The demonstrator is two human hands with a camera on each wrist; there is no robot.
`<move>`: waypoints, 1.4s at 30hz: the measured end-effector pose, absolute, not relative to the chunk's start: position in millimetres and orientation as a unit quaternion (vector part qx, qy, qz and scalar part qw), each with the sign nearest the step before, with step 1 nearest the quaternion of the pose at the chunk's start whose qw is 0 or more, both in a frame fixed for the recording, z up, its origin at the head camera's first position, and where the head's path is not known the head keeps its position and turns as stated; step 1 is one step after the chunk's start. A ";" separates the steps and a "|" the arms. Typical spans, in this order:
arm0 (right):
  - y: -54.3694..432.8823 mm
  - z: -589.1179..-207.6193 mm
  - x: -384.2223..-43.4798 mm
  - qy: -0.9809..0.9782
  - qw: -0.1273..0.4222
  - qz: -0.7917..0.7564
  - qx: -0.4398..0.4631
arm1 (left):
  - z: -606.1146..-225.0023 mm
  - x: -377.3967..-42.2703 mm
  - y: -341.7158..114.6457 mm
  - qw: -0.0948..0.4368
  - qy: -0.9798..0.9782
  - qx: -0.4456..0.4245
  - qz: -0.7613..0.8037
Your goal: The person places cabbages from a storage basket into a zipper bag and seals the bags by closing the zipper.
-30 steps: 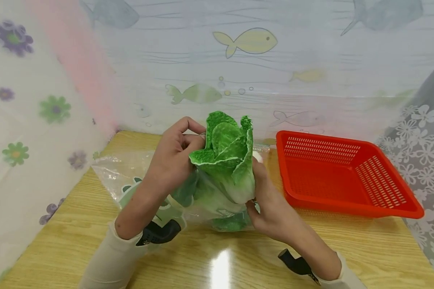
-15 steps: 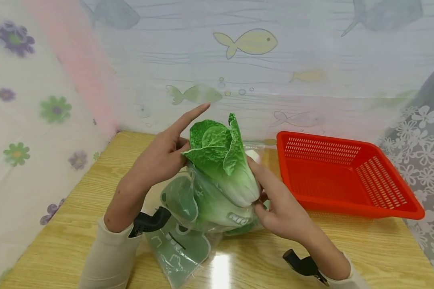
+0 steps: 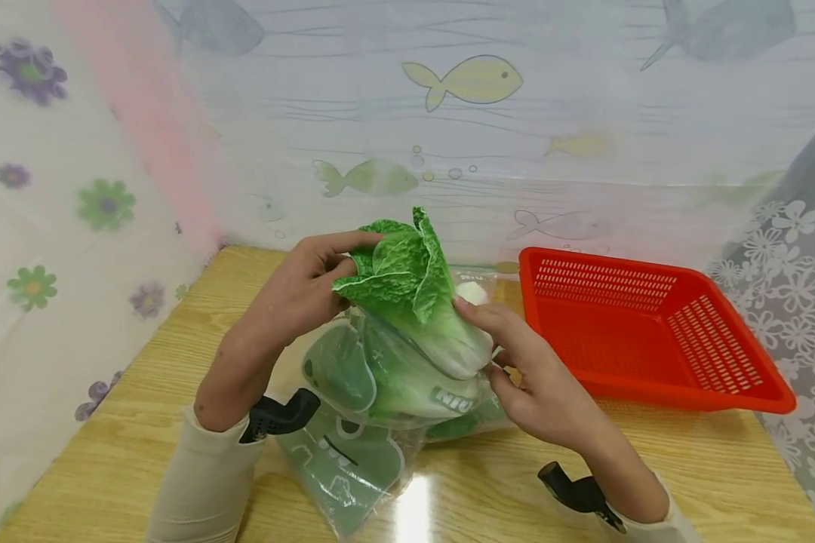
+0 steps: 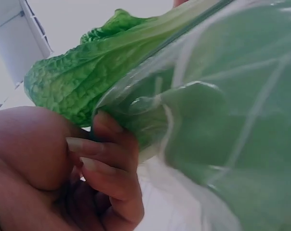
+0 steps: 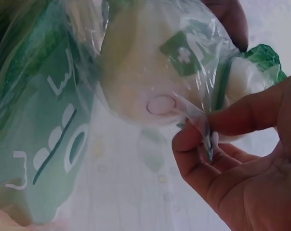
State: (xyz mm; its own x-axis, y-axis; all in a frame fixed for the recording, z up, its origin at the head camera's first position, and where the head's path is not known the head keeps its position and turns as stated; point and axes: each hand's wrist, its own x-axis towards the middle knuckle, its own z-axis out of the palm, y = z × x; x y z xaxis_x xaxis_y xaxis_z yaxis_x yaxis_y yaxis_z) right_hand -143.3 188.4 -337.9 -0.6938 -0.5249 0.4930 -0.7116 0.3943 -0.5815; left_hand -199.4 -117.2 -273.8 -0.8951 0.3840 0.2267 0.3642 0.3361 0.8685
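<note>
A leafy Chinese cabbage (image 3: pixel 407 302), green at the top and white at the base, lies tilted at the mouth of a clear zip bag (image 3: pixel 414 392) with green cartoon print. More pale green cabbage shows through the plastic below it. My left hand (image 3: pixel 299 286) is at the leafy end; in the left wrist view its fingers (image 4: pixel 112 178) pinch the bag's edge beside the leaves. By the white base is my right hand (image 3: pixel 536 377). Thumb and fingers (image 5: pixel 242 115) there pinch a fold of the bag's rim in the right wrist view.
A red plastic basket (image 3: pixel 652 392) with slotted walls stands to the right on the wooden table (image 3: pixel 129 445). A flat printed plastic part (image 3: pixel 346 467) hangs toward the front. Behind the cabbage, clear plastic with a white thing (image 3: pixel 472 292) shows. A fish-patterned curtain (image 3: pixel 475 143) closes the back.
The cabbage has tipped, its leaves shifting left and its base right. My left hand has moved left and its raised index finger has lowered to the leaves. My right hand has shifted slightly right.
</note>
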 end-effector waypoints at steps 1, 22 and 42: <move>188.1 -337.8 -143.9 -0.821 0.113 0.415 0.375 | -274.3 -198.9 -116.3 0.011 0.815 0.226 0.533; 183.9 -350.4 -146.9 -0.791 0.099 0.526 0.296 | -280.9 -189.5 -88.1 -0.097 0.726 0.229 0.641; 184.8 -344.6 -145.5 -0.825 0.101 0.455 0.319 | -283.7 -184.9 -75.1 -0.142 0.733 0.235 0.623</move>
State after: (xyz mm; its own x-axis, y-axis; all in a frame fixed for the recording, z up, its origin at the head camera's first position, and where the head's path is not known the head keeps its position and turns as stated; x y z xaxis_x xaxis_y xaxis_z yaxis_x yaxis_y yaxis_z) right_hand -145.5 184.8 -344.6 -0.7762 -0.4337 0.4575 -0.6184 0.3825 -0.6865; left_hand -184.9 -75.1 -283.7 -0.8489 0.1682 0.5010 0.5216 0.1141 0.8455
